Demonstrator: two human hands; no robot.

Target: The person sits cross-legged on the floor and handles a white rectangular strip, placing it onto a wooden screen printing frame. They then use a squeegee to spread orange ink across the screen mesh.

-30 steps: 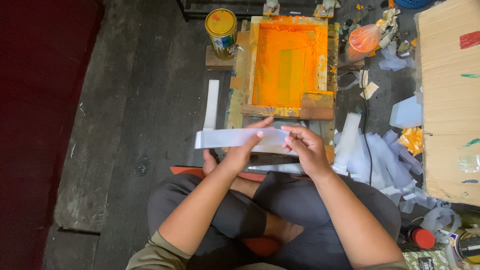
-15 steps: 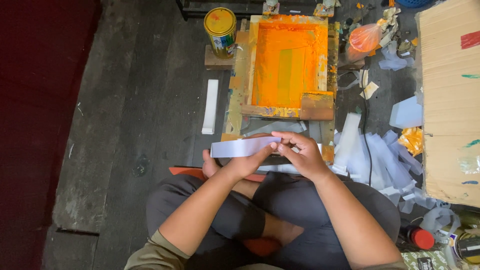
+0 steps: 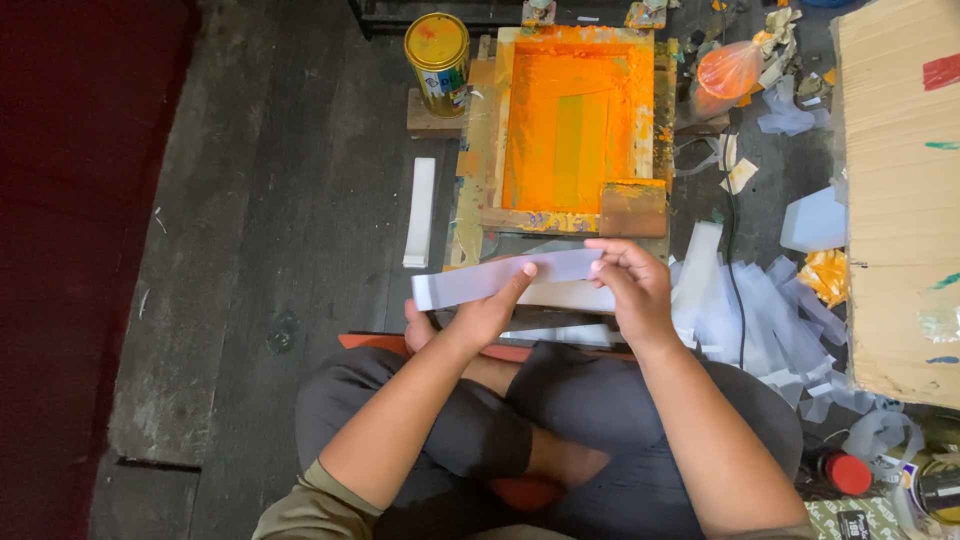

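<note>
Seated cross-legged on dark floorboards, head view straight down. Both hands up over the lap, sharing one long pale strip (image 3: pixel 505 277) held roughly level, slightly higher at its right end — just on the near side of the screen-printing frame (image 3: pixel 575 120).

Left hand (image 3: pixel 480 315) under the strip's middle, fingers curled beneath it, thumb pressed on top — clamped on the strip. Right hand (image 3: pixel 632 285) at the strip's right end, fingertips together pinching the end, thumb side hidden so exact contact hard to tell.

Screen-printing frame: wooden, mesh smeared bright orange, paler greenish band down its middle. Brown squeegee block (image 3: pixel 633 208) resting on the frame's near right corner. Yellow-lidded paint can (image 3: pixel 437 48) just left of the frame's far corner, standing on a small wood block. White flat strip (image 3: pixel 420 212) lying on the floor left of the frame, well apart from the hands. Orange-stained plastic bag (image 3: pixel 730 70) right of the frame's far end. Heap of pale cut strips (image 3: pixel 760 315) right of the frame's near end, beside the right forearm. Cardboard sheet (image 3: pixel 900 190) further right of the frame, at the picture edge. Red-capped container (image 3: pixel 845 472) near the right knee, well away from the frame.
</note>
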